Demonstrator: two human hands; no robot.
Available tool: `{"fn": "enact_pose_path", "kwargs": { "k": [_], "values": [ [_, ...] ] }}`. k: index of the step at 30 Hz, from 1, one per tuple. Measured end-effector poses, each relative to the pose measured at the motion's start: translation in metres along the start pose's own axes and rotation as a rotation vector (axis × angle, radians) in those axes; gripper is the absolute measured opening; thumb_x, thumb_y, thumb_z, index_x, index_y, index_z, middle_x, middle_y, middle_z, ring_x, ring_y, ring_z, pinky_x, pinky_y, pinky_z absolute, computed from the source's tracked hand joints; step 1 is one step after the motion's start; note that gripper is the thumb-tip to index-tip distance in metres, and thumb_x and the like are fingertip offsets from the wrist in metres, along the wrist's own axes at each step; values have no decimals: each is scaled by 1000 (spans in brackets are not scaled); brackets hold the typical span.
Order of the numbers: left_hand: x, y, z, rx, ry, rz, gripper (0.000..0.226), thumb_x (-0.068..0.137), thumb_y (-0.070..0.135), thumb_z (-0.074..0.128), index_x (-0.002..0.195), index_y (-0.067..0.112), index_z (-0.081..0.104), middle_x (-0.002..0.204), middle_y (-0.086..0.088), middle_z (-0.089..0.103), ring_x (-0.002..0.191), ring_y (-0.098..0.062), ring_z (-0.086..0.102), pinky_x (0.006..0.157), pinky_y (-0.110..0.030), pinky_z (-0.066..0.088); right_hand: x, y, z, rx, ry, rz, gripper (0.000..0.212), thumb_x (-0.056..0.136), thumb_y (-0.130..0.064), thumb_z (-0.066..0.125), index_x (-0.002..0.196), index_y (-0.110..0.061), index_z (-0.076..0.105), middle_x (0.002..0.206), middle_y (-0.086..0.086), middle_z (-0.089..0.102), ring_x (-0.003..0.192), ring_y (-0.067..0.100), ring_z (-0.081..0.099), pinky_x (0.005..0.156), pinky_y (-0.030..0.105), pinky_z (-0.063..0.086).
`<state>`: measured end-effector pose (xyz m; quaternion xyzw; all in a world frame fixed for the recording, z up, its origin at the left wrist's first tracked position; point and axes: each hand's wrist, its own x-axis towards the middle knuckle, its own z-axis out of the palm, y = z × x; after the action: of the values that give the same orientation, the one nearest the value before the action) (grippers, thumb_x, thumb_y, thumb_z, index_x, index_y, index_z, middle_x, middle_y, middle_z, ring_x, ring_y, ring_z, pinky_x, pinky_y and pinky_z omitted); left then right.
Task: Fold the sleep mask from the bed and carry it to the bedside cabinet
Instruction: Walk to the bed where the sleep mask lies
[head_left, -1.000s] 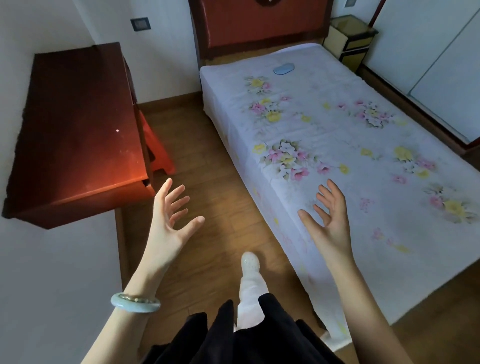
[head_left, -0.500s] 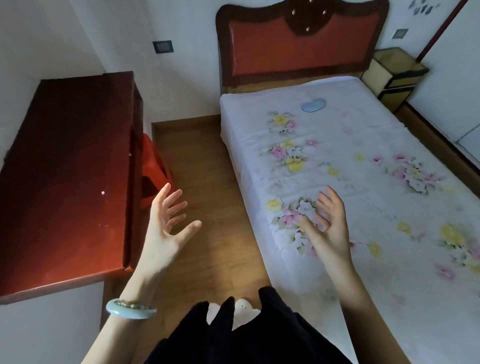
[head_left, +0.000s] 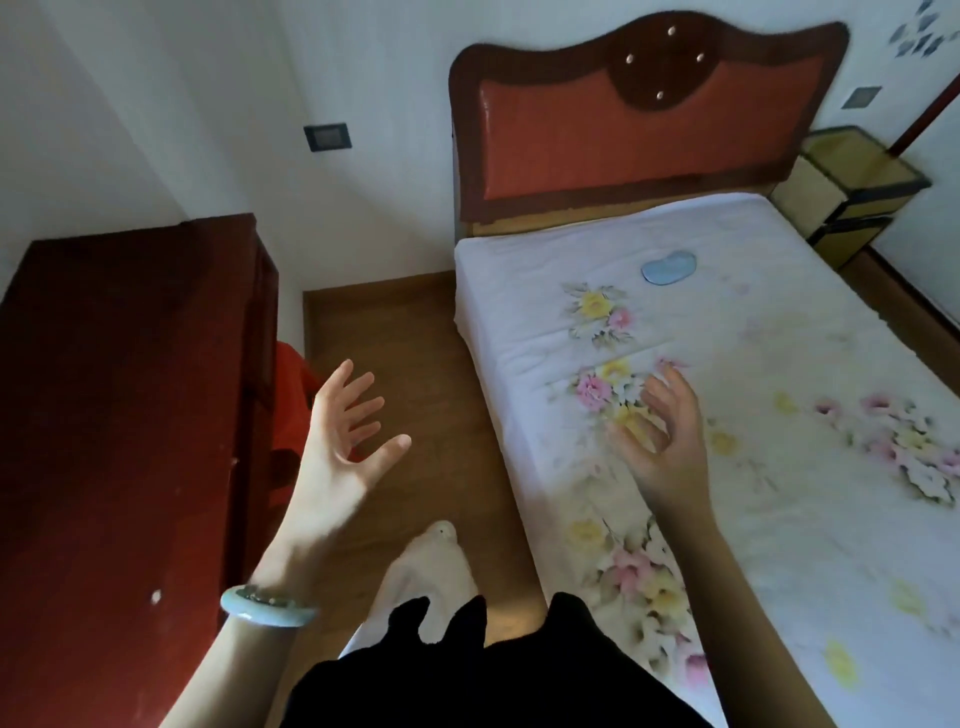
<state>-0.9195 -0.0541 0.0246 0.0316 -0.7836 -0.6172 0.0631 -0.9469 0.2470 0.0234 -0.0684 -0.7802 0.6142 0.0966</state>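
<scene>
A light blue sleep mask (head_left: 668, 267) lies flat on the bed (head_left: 810, 467) near the headboard, on a white sheet printed with flowers. A yellow bedside cabinet (head_left: 852, 192) with dark edges stands at the far right of the headboard. My left hand (head_left: 337, 452) hovers over the wooden floor, fingers spread, holding nothing. My right hand (head_left: 662, 447) hangs above the bed's left half, fingers loosely curled and apart, empty. Both hands are well short of the mask.
A dark red wooden desk (head_left: 124, 441) fills the left side, with a red stool (head_left: 293, 405) tucked beside it. A strip of wooden floor (head_left: 415, 389) runs between desk and bed. The red padded headboard (head_left: 639, 130) stands against the white wall.
I have moved forward along the bed, so the headboard, mask and cabinet appear closer and larger. Both hands stay raised and empty; the right hand's fingers have curled slightly.
</scene>
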Motion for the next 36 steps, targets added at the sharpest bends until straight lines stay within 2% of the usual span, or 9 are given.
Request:
{"fn": "enact_pose_path", "kwargs": {
  "k": [3, 7, 13, 16, 21, 24, 30, 32, 36],
  "values": [
    [75, 0, -10, -7, -27, 5, 89, 72, 24, 75, 145, 29, 24, 144, -1, 43, 123, -12, 53, 100, -38, 46, 60, -9, 36, -8, 51, 17, 72, 79, -9, 72, 138, -28, 35, 131, -3, 48, 107, -11, 52, 82, 9, 46],
    [165, 2, -16, 8, -82, 30, 88, 75, 19, 77, 145, 28, 25, 142, -1, 44, 121, -11, 54, 98, -34, 47, 128, -22, 74, -35, 79, 0, 75, 79, -7, 71, 141, -24, 31, 132, -1, 47, 122, 9, 47, 95, 25, 43],
    [267, -4, -3, 59, -158, 37, 86, 75, 20, 75, 143, 34, 24, 141, 4, 44, 122, -7, 52, 98, -28, 47, 205, -21, 98, -25, 121, 40, 74, 80, -8, 70, 141, -23, 31, 134, -1, 47, 121, 8, 48, 95, 25, 44],
    [315, -12, 6, 89, -179, 19, 87, 76, 13, 76, 141, 36, 24, 141, 6, 43, 121, -6, 52, 99, -28, 46, 244, -15, 107, -23, 140, 60, 72, 80, -8, 69, 140, -24, 32, 132, -3, 49, 119, 1, 48, 95, 25, 44],
    [400, -21, 25, 103, -214, 6, 87, 76, 12, 75, 146, 20, 24, 142, 0, 43, 120, -8, 52, 98, -26, 47, 318, 4, 120, -22, 176, 94, 71, 79, -8, 70, 138, -27, 34, 130, -6, 48, 116, -5, 48, 94, 25, 45],
    [457, -18, 46, 116, -243, -5, 86, 77, 13, 75, 147, 20, 25, 142, -1, 44, 120, -8, 52, 98, -27, 46, 369, 13, 123, -17, 224, 116, 70, 79, -11, 70, 137, -31, 34, 131, -6, 48, 109, -14, 49, 95, 28, 45],
    [554, -2, 103, 122, -388, -8, 82, 72, 31, 75, 141, 34, 31, 140, 8, 45, 118, -1, 52, 96, -21, 46, 450, 25, 110, -23, 335, 176, 70, 79, -16, 72, 134, -38, 34, 132, -13, 49, 108, -16, 49, 95, 33, 45],
    [581, 3, 125, 111, -457, 4, 78, 70, 37, 74, 136, 44, 32, 136, 14, 45, 117, 2, 52, 94, -17, 45, 469, 27, 104, -19, 370, 189, 70, 79, -16, 71, 134, -38, 34, 132, -12, 48, 105, -17, 50, 91, 28, 45],
    [621, 7, 164, 107, -565, 28, 82, 71, 38, 74, 140, 39, 29, 131, 26, 43, 114, 8, 51, 87, -7, 45, 490, 29, 94, 6, 429, 221, 71, 80, -15, 72, 136, -36, 34, 132, -10, 48, 112, -12, 49, 91, 19, 44]
  ]
}}
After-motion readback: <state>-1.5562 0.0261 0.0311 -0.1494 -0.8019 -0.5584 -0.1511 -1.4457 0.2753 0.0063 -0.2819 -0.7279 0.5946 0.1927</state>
